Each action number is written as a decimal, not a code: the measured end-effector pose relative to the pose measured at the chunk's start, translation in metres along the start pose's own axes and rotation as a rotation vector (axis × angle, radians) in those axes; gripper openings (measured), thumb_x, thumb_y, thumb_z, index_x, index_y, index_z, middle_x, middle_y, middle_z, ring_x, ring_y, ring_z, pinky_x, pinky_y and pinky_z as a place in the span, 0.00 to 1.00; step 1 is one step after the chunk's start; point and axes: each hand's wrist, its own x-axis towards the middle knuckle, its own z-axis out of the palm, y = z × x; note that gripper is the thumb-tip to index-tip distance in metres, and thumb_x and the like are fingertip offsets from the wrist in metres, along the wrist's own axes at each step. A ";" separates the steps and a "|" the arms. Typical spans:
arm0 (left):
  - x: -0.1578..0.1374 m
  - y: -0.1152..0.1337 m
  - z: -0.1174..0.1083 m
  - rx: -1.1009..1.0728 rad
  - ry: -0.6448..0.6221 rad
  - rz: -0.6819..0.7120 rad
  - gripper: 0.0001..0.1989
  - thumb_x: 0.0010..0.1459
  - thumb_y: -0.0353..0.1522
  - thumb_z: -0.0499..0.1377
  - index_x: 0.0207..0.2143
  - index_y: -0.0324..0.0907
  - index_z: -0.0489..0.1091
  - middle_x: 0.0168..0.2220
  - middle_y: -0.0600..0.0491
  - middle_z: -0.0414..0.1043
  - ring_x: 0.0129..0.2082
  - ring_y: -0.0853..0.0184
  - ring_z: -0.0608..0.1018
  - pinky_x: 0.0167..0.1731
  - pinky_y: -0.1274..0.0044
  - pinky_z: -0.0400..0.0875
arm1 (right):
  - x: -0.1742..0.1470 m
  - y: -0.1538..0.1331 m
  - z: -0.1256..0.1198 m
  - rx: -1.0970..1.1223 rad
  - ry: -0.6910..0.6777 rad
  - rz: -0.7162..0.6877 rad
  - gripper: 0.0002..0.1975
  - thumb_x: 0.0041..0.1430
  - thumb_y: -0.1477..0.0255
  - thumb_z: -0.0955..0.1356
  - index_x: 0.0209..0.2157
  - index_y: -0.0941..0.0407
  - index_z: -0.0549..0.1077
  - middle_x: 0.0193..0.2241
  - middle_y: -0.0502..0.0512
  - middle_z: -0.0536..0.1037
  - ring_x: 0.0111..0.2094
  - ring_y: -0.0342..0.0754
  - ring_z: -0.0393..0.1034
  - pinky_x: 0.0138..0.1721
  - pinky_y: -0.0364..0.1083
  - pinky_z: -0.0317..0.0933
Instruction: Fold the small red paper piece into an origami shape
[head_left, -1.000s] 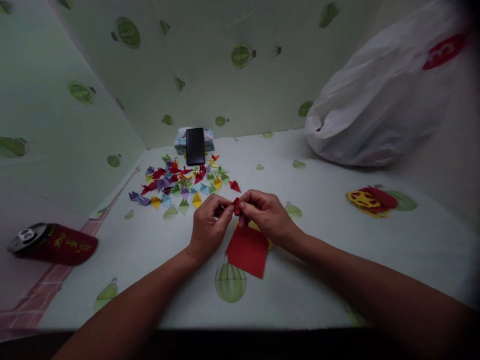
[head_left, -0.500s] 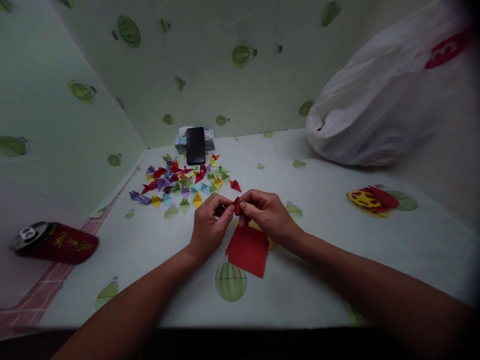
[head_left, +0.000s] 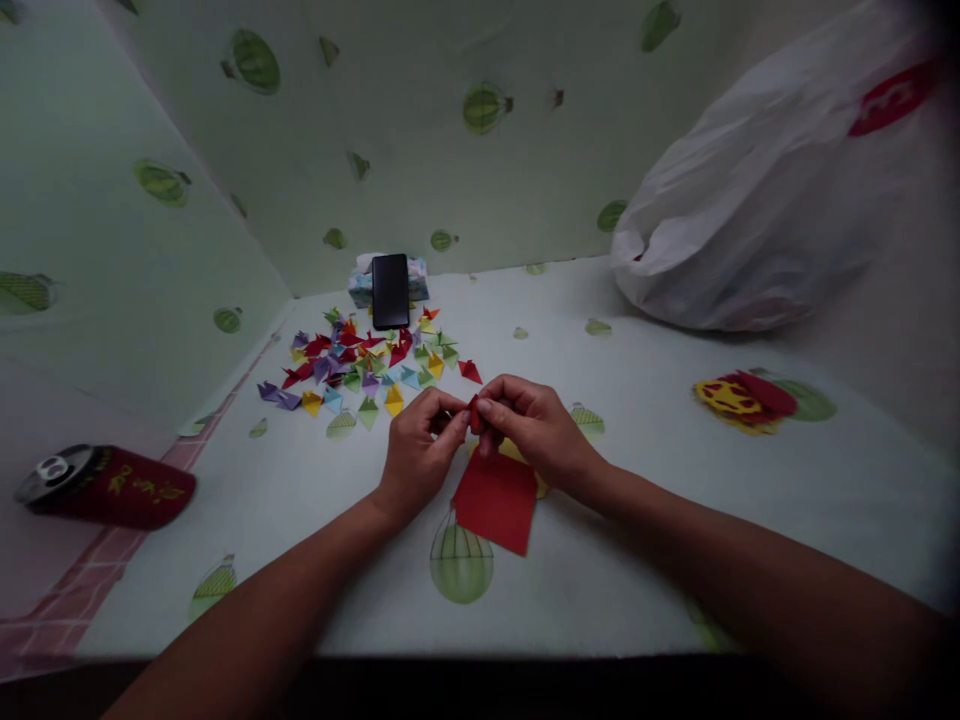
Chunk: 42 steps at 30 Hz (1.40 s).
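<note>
Between my two hands is a small folded piece of red paper (head_left: 474,414), pinched from both sides above the table. My left hand (head_left: 424,445) grips its left side with thumb and forefinger. The fingertips of my right hand (head_left: 529,420) close on its right side and cover part of it. Right below the hands lies a flat red paper square (head_left: 495,505), with yellow paper (head_left: 541,488) showing from under it. Beyond the hands, folded paper cranes (head_left: 360,365) of several colours are spread over the table, a red one (head_left: 470,371) nearest my fingers.
A black phone (head_left: 391,292) leans on a tissue box (head_left: 361,290) behind the cranes. At the left edge stands a red drink can (head_left: 124,488). A white plastic bag (head_left: 720,220) fills the back right, with red and yellow cut-out pieces (head_left: 739,398) in front of it.
My right fingers have shifted slightly on the folded red paper. Both hands keep their place, and the things on the table look the same.
</note>
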 end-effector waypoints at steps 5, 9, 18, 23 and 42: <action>0.000 0.000 0.000 0.011 -0.008 0.003 0.05 0.62 0.31 0.59 0.32 0.42 0.71 0.29 0.54 0.70 0.27 0.70 0.73 0.27 0.78 0.70 | 0.000 -0.001 0.000 0.000 0.009 0.002 0.10 0.59 0.66 0.69 0.30 0.56 0.68 0.25 0.47 0.75 0.20 0.39 0.71 0.25 0.42 0.66; 0.001 -0.001 0.000 0.036 -0.006 0.029 0.04 0.62 0.30 0.59 0.32 0.42 0.71 0.29 0.54 0.70 0.27 0.71 0.73 0.27 0.78 0.69 | 0.000 -0.001 0.000 -0.024 0.029 0.008 0.09 0.59 0.66 0.69 0.30 0.56 0.68 0.24 0.47 0.74 0.20 0.39 0.71 0.24 0.42 0.66; 0.001 0.000 0.000 0.088 -0.011 0.050 0.05 0.61 0.29 0.59 0.31 0.42 0.71 0.29 0.54 0.71 0.28 0.70 0.73 0.28 0.78 0.68 | -0.002 -0.005 0.001 -0.079 0.053 0.031 0.06 0.56 0.69 0.68 0.29 0.57 0.69 0.22 0.47 0.74 0.18 0.40 0.71 0.20 0.41 0.64; 0.001 0.000 0.000 0.082 -0.006 0.043 0.04 0.61 0.29 0.59 0.31 0.42 0.71 0.29 0.54 0.71 0.28 0.70 0.73 0.28 0.78 0.68 | -0.001 -0.006 0.003 -0.056 0.063 0.045 0.05 0.55 0.71 0.68 0.28 0.57 0.69 0.22 0.47 0.74 0.17 0.40 0.71 0.20 0.41 0.64; 0.000 0.000 0.000 0.066 0.023 0.018 0.04 0.62 0.30 0.60 0.32 0.42 0.72 0.30 0.54 0.72 0.28 0.70 0.74 0.29 0.77 0.70 | 0.000 -0.003 0.002 -0.027 0.036 0.035 0.08 0.57 0.67 0.69 0.29 0.57 0.69 0.23 0.47 0.75 0.19 0.41 0.72 0.23 0.42 0.65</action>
